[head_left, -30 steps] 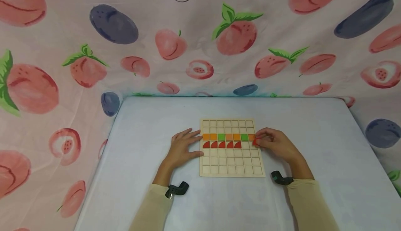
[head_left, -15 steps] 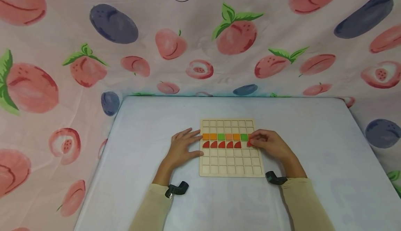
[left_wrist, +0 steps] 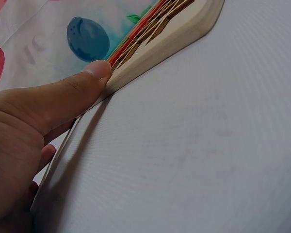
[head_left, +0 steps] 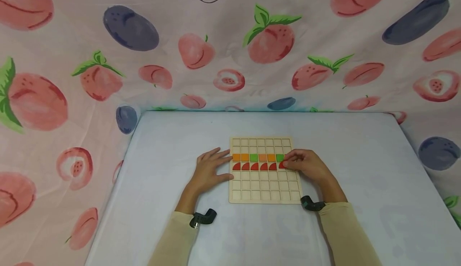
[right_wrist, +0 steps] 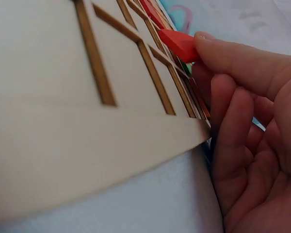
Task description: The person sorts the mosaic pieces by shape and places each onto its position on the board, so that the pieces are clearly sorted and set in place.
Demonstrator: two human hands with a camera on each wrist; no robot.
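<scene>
A pale wooden grid board (head_left: 253,185) lies on the table. One row holds orange and green square tiles (head_left: 253,158); the row below it has several red quarter-circle pieces (head_left: 255,166). At the board's left edge rests my left hand (head_left: 207,172), fingers spread, its thumb at the rim in the left wrist view. My right hand (head_left: 309,165) pinches another red quarter-circle piece (right_wrist: 179,44) between thumb and forefinger, over the sixth cell of the red row. That hand hides the right end of the tile row. In the right wrist view the piece is tilted above the cells.
The board stands on a white-covered table (head_left: 173,138). Behind and to the left hangs a cloth (head_left: 151,93) printed with peaches and plums. A dark wrist camera (head_left: 203,218) sits on the left wrist, another dark camera (head_left: 312,204) on the right.
My right hand has moved left over the board with the red quarter-circle piece, from the last cell of the red row to the sixth. The left hand has stayed put.
</scene>
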